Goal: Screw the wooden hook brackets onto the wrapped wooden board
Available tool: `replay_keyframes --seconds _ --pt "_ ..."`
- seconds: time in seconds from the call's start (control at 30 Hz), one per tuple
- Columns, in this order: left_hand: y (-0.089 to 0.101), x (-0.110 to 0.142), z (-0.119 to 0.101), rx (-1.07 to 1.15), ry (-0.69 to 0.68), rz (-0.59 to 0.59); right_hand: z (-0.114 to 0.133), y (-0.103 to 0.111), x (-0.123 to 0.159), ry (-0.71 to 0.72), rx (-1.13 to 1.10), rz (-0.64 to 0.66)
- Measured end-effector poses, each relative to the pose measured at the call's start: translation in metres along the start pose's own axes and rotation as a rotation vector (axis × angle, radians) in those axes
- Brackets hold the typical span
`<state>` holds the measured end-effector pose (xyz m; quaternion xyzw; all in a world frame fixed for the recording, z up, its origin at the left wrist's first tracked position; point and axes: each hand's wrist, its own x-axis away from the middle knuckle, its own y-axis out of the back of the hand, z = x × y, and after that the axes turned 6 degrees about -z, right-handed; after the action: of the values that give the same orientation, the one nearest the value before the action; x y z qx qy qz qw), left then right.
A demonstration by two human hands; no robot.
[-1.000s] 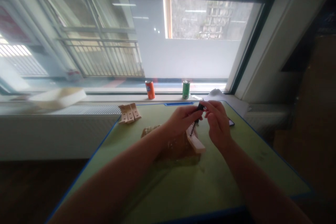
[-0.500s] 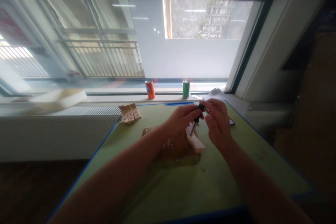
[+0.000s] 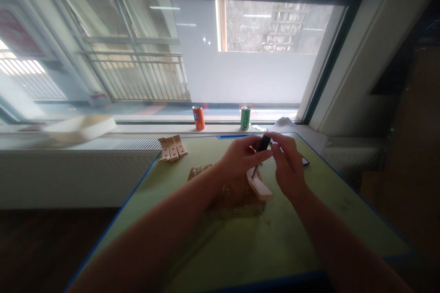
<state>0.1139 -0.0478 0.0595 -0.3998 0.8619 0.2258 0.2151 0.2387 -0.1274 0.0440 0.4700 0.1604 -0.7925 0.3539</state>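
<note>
Left hand (image 3: 239, 156) curling fingers around black-handled screwdriver (image 3: 264, 143), right fingers touching its handle, tip meeting wooden piece (image 3: 260, 187)

No wording, brand or number is legible. Markings noted: a blue-and-white logo on the orange metal drinks can (image 3: 198, 118), characters too small to read; a pale mark on the green metal drinks can (image 3: 245, 118), likewise unreadable. The red-and-white rectangular sign (image 3: 18, 32) beyond the glass, at the far left of the view, is blurred; its content cannot be determined.
</note>
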Motion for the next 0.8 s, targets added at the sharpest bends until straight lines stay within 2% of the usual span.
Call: replay_keyframes --seconds 0.07,0.1,0.2,0.3,0.47,0.67,0.8 --pt "0.0 0.0 0.002 -0.106 -0.066 -0.112 0.001 0.0 -0.001 -0.012 0.016 -0.014" --pt "0.001 0.0 0.003 -0.15 -0.087 -0.124 0.001 0.0 -0.002 -0.032 0.012 -0.022" --pt "0.005 -0.001 0.006 -0.262 -0.133 -0.048 0.0 0.0 -0.005 -0.127 -0.039 -0.025" --pt "0.008 -0.001 0.007 -0.364 -0.183 -0.03 -0.004 0.001 -0.009 -0.208 -0.123 -0.02" --pt "0.007 0.002 0.002 -0.472 -0.242 0.014 -0.013 0.003 -0.012 -0.259 -0.218 -0.012" --pt "0.004 0.002 -0.003 -0.611 -0.3 0.032 -0.006 0.002 -0.009 -0.19 -0.067 -0.042" --pt "0.004 0.003 -0.005 -0.653 -0.307 0.091 0.001 0.007 -0.011 -0.169 -0.102 0.083"
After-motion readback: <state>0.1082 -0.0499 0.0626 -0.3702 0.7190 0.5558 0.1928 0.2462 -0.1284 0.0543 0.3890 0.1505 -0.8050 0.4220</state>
